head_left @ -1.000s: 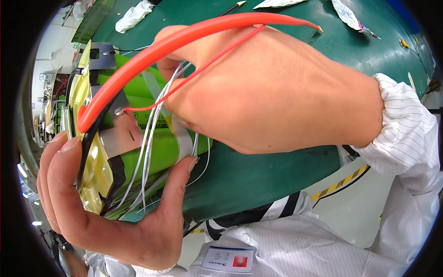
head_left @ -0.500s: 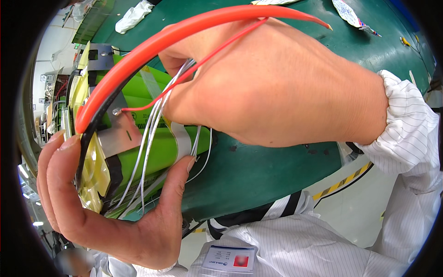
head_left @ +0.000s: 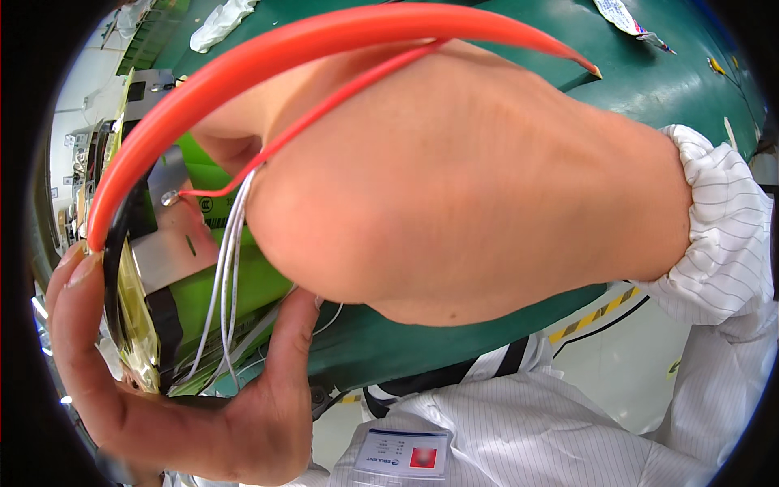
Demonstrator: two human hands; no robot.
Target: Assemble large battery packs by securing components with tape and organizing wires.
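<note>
Battery pack (head_left: 258, 280): left side, on table (head_left: 373, 345)
Left hand (head_left: 219, 430): spread wide around near end
Right hand (head_left: 471, 187): above, grip cannot be told
Done: thin red wire (head_left: 341, 103) joined to plate (head_left: 166, 260)
Open: thick red cable's (head_left: 389, 24) right end loose

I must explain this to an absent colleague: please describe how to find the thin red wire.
Left of the right hand is a green block with a metal plate. From a silvery spot there, the thin red wire runs right, then up in front of the hand. It is far thinner than the thick red cable above, and red, unlike the white wires.
</note>
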